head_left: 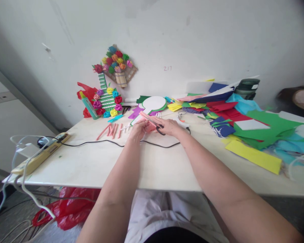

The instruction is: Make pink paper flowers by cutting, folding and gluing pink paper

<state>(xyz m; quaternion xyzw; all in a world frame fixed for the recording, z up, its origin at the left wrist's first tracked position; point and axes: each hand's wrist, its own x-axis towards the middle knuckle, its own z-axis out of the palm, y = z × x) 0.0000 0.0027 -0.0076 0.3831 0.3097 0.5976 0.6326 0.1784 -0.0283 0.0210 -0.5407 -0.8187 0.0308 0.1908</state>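
Observation:
My left hand (137, 130) pinches a pink foam piece (150, 127) above the white table (91, 162). My right hand (168, 126) is closed round black-handled scissors (154, 123), whose blades point left and up over the pink piece. Several cut pink strips (110, 130) lie on the table just left of my hands. A black cable (96, 142) runs across the table under my wrists.
Piles of coloured foam sheets (255, 130) cover the right side. Paper-flower crafts (107, 99) and a green glue bottle (89, 105) lean against the wall. A power strip (40, 153) lies at the left edge. Another person's arm (302, 99) shows at far right.

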